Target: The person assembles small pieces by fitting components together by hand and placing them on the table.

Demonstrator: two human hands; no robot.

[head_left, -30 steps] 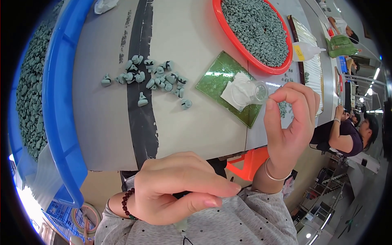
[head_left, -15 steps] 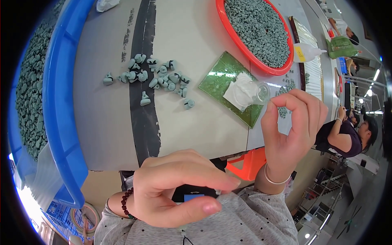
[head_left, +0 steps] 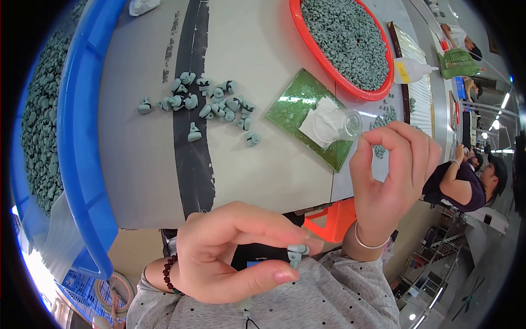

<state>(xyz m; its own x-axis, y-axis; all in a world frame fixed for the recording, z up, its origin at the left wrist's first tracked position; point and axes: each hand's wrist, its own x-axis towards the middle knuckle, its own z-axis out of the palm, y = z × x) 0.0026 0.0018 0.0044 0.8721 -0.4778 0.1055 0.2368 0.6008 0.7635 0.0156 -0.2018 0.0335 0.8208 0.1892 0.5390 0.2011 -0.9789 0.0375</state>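
Between the thumb and index finger of my left hand [head_left: 241, 255], close to my shirt, is a small grey-green moulded piece [head_left: 297, 254] with a dark mark. My right hand [head_left: 392, 170] is raised over the table's right side, thumb and index fingertips pinched together. Those fingertips sit at the rim of a small clear cup [head_left: 352, 125]; whether they grip it or something tiny, I cannot tell. The cup overlaps a white pad [head_left: 327, 118] lying on a green square plate [head_left: 293, 98]. Left of the plate, several similar figure-like pieces [head_left: 229, 107] lie loosely grouped.
A red basin [head_left: 347, 88] heaped with small grey-green parts stands far right. Along the left is a blue crate [head_left: 82, 137] of similar parts. A squeeze bottle [head_left: 413, 71] and loose parts [head_left: 379, 149] lie right. An orange stool [head_left: 339, 219] is below the table edge; people sit beyond.
The piece in my left fingers has turned into view; it was almost hidden before. My right hand has barely shifted, still pinched at the clear cup.
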